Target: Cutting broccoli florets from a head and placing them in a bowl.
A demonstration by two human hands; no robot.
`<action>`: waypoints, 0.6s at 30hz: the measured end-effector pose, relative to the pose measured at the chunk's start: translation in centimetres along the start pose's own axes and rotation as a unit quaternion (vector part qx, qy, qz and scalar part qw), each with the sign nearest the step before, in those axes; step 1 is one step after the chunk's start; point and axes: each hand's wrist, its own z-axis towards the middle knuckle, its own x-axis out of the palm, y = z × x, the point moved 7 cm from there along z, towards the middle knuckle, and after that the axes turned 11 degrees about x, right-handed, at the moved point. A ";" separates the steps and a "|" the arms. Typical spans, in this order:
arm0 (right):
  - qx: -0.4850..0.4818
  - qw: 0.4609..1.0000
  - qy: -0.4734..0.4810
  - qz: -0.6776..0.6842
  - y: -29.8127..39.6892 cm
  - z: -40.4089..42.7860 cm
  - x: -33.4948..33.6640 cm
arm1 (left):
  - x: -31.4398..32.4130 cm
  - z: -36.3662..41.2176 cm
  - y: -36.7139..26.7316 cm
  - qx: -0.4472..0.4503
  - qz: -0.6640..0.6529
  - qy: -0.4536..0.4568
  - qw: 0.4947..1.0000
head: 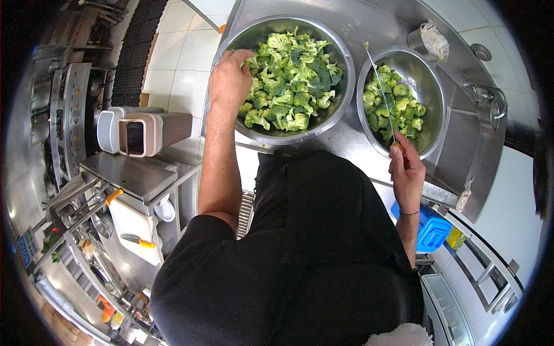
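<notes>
A large steel bowl full of cut broccoli florets stands on the steel counter. My left hand is at its left side, fingers bent over the edge of the florets; whether they grip one is hidden. A smaller steel bowl with fewer broccoli florets stands to its right. My right hand is closed around the handle of a knife at that bowl's near rim. The long thin knife blade points away over the smaller bowl, with a small green scrap near its tip.
A steel container holding a plastic bag stands behind the smaller bowl. At right are a sink basin and a faucet. Bins stand at left, near a white cutting board with another knife. A blue plastic container sits below right.
</notes>
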 end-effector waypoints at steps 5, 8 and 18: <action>-0.002 1.000 0.003 0.005 -0.2 -0.1 0.1 | 1.5 -0.9 -1.1 0.079 -0.064 0.113 0.988; 0.000 1.000 0.009 0.005 -0.2 -0.1 0.5 | 3.4 -2.1 -2.9 0.074 -0.006 0.219 0.973; -0.015 0.999 0.026 -0.017 0.7 -0.4 1.4 | 7.6 -2.7 -4.2 0.153 0.098 0.263 0.948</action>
